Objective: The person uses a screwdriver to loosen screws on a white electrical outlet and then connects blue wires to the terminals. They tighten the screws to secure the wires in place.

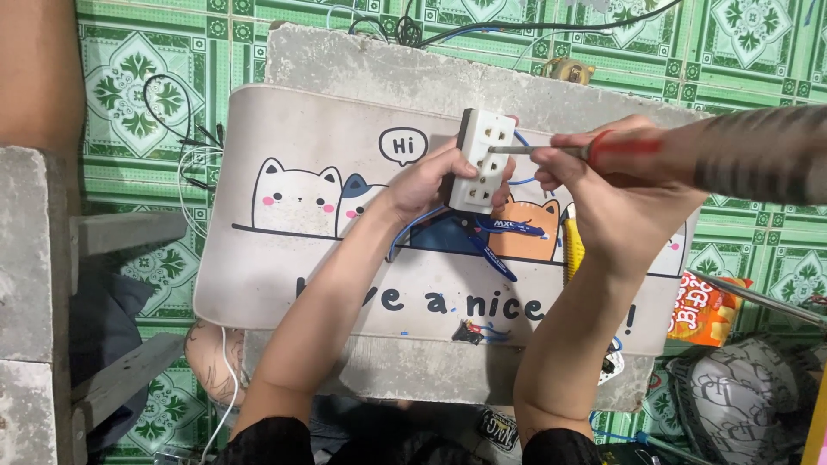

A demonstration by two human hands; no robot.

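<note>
My left hand (424, 182) grips a white multi-outlet socket block (482, 160) from its left side, holding it above a cartoon cat mat (284, 258). My right hand (616, 194) holds a screwdriver with a red handle (622, 145). The metal shaft (525, 150) points left, with its tip against the face of the socket block. A blue wire (522, 139) curls out behind the block.
Blue-handled pliers (497, 245) and a yellow-handled tool (573, 250) lie on the mat under my hands. The mat rests on a concrete slab (388, 60) over green patterned floor tiles. Loose wires (185, 146) lie at the left, an orange snack bag (706, 308) at the right.
</note>
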